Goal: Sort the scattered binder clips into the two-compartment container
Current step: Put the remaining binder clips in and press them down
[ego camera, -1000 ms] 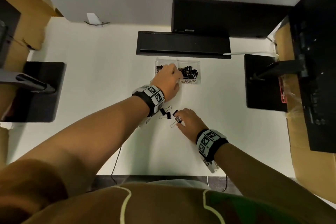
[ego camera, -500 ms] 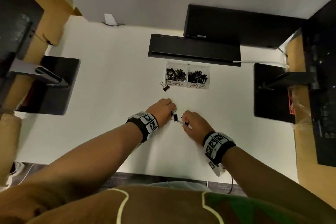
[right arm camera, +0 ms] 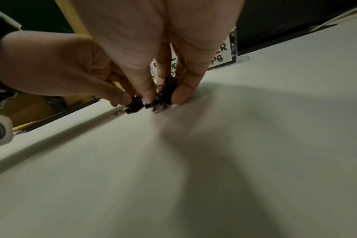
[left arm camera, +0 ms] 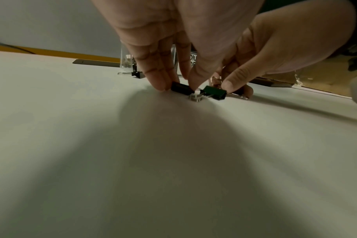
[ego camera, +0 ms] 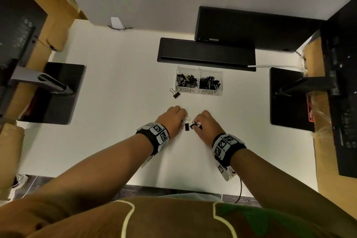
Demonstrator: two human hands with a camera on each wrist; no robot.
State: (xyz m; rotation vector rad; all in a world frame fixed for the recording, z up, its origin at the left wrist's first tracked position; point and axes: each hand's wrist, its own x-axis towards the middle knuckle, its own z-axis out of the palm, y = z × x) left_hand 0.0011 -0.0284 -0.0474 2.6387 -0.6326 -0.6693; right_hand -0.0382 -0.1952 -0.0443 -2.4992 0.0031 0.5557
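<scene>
The binder clips [ego camera: 187, 126] are showing black bodies with silver wire handles — so is the stray clip [ego camera: 176, 94] by the container [ego camera: 220, 73], which is looking clear, its front carrying white labels [ego camera: 209, 92] with black hand lettering. The table [ego camera: 116, 83] is reading off-white. Both wristbands [ego camera: 226, 144] are wearing black-and-white square marker patterns on black straps. The shirt [ego camera: 173, 218] is appearing brown and green — outlined in pale yellow.
</scene>
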